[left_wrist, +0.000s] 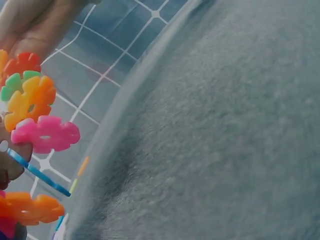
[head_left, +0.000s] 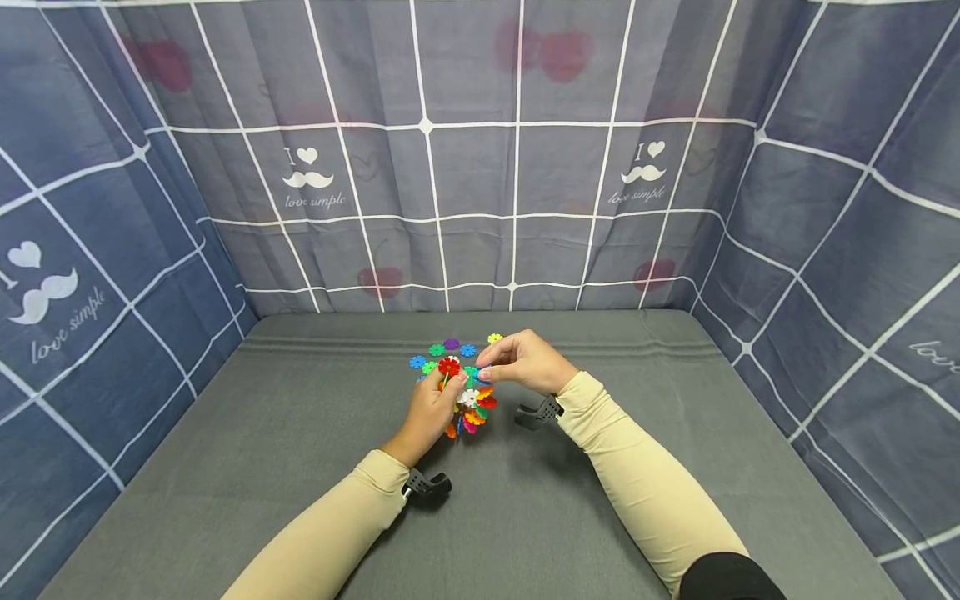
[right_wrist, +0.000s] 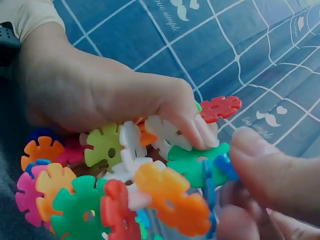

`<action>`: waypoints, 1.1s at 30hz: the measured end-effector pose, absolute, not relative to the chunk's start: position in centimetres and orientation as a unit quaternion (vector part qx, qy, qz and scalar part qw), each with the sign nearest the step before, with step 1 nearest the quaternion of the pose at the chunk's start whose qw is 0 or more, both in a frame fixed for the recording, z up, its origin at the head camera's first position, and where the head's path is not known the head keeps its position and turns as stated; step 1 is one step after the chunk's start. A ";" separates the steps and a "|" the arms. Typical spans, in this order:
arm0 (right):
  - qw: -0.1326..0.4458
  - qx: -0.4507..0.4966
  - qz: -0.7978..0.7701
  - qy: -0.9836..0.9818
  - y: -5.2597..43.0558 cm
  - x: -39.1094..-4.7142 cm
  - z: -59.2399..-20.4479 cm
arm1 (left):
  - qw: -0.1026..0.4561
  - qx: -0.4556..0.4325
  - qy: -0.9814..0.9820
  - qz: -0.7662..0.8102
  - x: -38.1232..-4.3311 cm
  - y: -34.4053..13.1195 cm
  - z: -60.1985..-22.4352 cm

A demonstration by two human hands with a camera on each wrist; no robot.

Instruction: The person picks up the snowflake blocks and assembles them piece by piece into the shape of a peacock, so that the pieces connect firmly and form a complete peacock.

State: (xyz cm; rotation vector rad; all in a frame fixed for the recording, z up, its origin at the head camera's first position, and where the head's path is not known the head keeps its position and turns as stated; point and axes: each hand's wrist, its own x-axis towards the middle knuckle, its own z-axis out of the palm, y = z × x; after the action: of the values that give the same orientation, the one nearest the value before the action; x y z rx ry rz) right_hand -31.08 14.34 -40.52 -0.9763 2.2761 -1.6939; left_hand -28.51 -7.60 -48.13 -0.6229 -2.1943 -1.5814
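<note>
My left hand (head_left: 427, 417) grips a cluster of interlocked, flower-shaped plastic discs (head_left: 470, 398) in many colours. In the right wrist view its thumb presses on a green disc (right_wrist: 192, 162) at the cluster's edge, with a red disc (right_wrist: 221, 108) beyond. My right hand (head_left: 528, 362) pinches a blue disc (right_wrist: 227, 167) between thumb and fingers, right at that green disc. White, orange and yellow-green discs fill the middle of the cluster. A pink disc (left_wrist: 46, 134) and an orange disc (left_wrist: 32, 102) show in the left wrist view, where most of the cluster is out of frame.
Loose discs lie on the grey cloth (head_left: 337, 467) behind my hands, among them a purple disc (head_left: 451, 343), a green disc (head_left: 437, 350), a blue disc (head_left: 417, 362) and a yellow disc (head_left: 495, 338). Blue checked curtains (head_left: 472, 175) stand at the back and both sides.
</note>
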 end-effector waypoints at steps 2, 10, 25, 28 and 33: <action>0.068 -0.322 -0.569 0.753 14.3 -31.1 -40.6 | 0.179 -0.213 -0.776 -0.566 -28.5 -7.6 -48.1; -0.002 -0.275 -0.548 0.790 15.4 -32.5 -41.7 | 0.147 -0.171 -0.744 -0.629 -28.8 -7.3 -48.4; -0.028 -0.224 -0.281 0.933 20.1 -37.9 -48.6 | 0.119 -0.123 -0.703 -0.690 -28.8 -7.2 -47.7; -0.013 -0.229 -0.245 0.942 19.8 -38.0 -48.6 | 0.121 -0.131 -0.699 -0.693 -29.1 -7.2 -48.4; -0.062 -0.258 -0.291 0.919 19.3 -37.4 -48.4 | 0.125 -0.134 -0.700 -0.690 -29.2 -7.1 -48.6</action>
State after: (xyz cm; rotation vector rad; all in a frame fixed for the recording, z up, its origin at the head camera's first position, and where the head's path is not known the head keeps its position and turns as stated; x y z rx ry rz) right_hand -37.42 19.35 -48.40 -0.8436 3.0071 -0.9530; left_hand -29.17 -7.09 -48.58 -0.3915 -2.0402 -2.0115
